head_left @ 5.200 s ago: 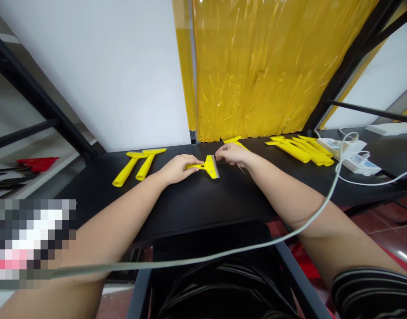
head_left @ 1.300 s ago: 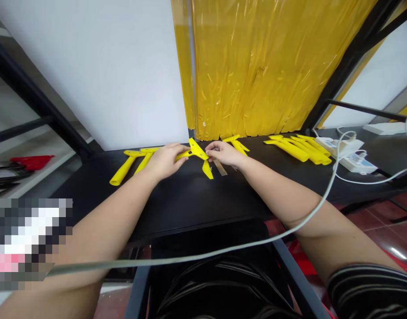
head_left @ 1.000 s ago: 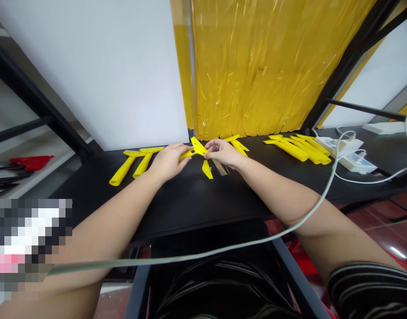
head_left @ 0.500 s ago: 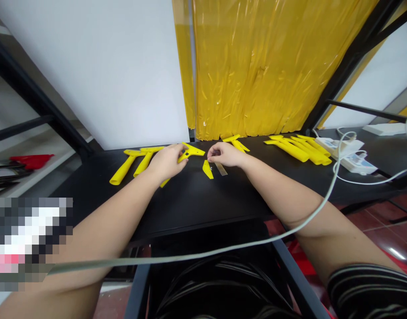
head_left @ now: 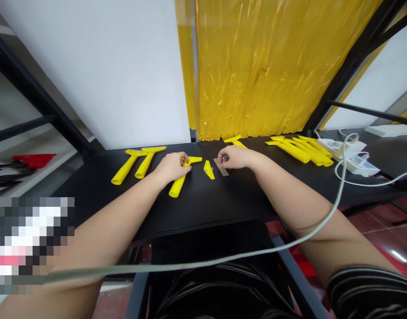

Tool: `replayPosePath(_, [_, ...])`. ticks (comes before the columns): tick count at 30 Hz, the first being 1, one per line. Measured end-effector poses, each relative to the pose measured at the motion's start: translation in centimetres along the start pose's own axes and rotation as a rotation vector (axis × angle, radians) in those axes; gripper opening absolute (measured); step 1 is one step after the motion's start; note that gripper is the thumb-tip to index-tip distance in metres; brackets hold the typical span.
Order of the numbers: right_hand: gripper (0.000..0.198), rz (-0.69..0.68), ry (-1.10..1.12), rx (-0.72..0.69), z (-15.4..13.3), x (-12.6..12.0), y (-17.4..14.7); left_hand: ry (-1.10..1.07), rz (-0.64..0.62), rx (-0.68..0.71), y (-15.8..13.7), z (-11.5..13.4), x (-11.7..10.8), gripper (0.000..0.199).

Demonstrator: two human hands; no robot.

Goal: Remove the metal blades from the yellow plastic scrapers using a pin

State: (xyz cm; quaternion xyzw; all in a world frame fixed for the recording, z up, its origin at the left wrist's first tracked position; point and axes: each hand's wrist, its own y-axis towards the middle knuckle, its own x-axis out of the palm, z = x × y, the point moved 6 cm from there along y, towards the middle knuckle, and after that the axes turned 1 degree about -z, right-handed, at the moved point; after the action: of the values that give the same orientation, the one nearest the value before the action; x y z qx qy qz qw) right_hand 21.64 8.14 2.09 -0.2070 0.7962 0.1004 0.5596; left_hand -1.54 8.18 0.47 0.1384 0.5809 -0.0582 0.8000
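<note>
My left hand is closed around the head of a yellow T-shaped scraper handle, whose hollow round end points toward me. On the black table between my hands lies a small yellow cover plate, a tiny metal screw or similar piece beside it. My right hand has its fingers pinched together over a thin flat metal blade, partly covering it. A small shiny bit shows between those fingers, too small to name.
Two more yellow handles lie at the left. Another yellow piece sits behind my right hand, and several yellow handles are heaped at the right beside white electrical boxes. A pale cable crosses in front of my forearms.
My left hand has turned the yellow handle so its round end now shows below the fingers. My right hand has shifted right, off the cover plate and over the blade.
</note>
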Motion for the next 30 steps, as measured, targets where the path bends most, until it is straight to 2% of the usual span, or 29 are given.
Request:
replayPosePath(3, [0.023,-0.081,0.015,0.072,0.5,0.6,0.0,-0.029,-0.020,0.010,-0.1,0.8,0.2,0.032])
replayPosePath(6, [0.020,-0.049,0.025,0.052,0.4,0.9,0.3,-0.094,-0.021,0.040,-0.4,1.8,0.1,0.040])
replayPosePath(10, [0.016,-0.092,0.089,-0.047,0.2,1.1,0.4,-0.167,-0.006,0.124,-1.3,3.1,-0.2,0.043])
replayPosePath(13, [0.018,-0.122,0.135,-0.125,0.0,1.1,0.0,-0.200,-0.074,0.189,-2.2,4.2,0.1,0.042])
replayPosePath(16, [0.028,-0.068,0.105,-0.147,-0.3,0.9,-0.7,-0.140,-0.106,0.254,-2.8,5.2,0.4,0.041])
replayPosePath(21, [0.035,-0.002,-0.020,-0.242,-1.9,1.6,-2.4,-0.069,-0.063,0.340,-2.7,6.4,1.2,0.036])
replayPosePath(30, [0.026,0.157,-0.289,-0.264,-2.6,3.1,-2.6,-0.044,-0.048,0.345,-0.5,6.6,2.6,0.045])
